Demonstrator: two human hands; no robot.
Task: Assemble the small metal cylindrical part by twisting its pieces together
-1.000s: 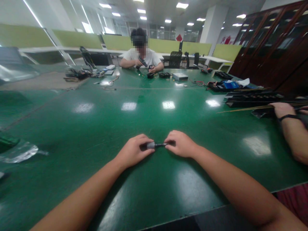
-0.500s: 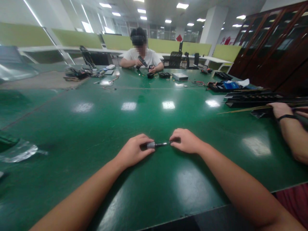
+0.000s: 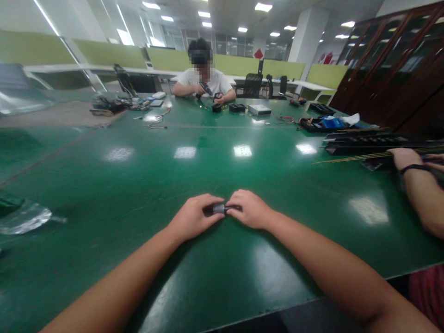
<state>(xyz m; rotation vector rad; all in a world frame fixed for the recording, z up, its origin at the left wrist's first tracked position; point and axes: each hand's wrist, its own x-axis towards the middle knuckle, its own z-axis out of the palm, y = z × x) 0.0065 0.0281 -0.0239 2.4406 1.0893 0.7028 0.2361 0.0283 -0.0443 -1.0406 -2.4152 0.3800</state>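
Just above the green table [image 3: 166,175], both hands meet around a small grey cylinder with a thin dark shaft [image 3: 218,209]. My left hand [image 3: 193,216] is closed on the cylinder, thumb below and fingers above, and hides its left end. Against the cylinder's right end, my right hand [image 3: 250,209] pinches the shaft between thumb and fingertips. The shaft lies level, pointing right, and most of it is covered by the right fingers. Whether a small dark piece is also within the right hand, I cannot tell.
Clear plastic wrapping [image 3: 29,219] lies at left. Another person's forearm [image 3: 414,185] and black rails [image 3: 374,142] are at right. Across the table a person in white [image 3: 222,83] holds a tool. Open black toolbox [image 3: 317,124] and white box [image 3: 259,110] stand farther back.
My right hand has moved left along the shaft, from its tip up to the cylinder. The shaft, visible before, is now mostly covered. My left hand keeps its grip almost in place.
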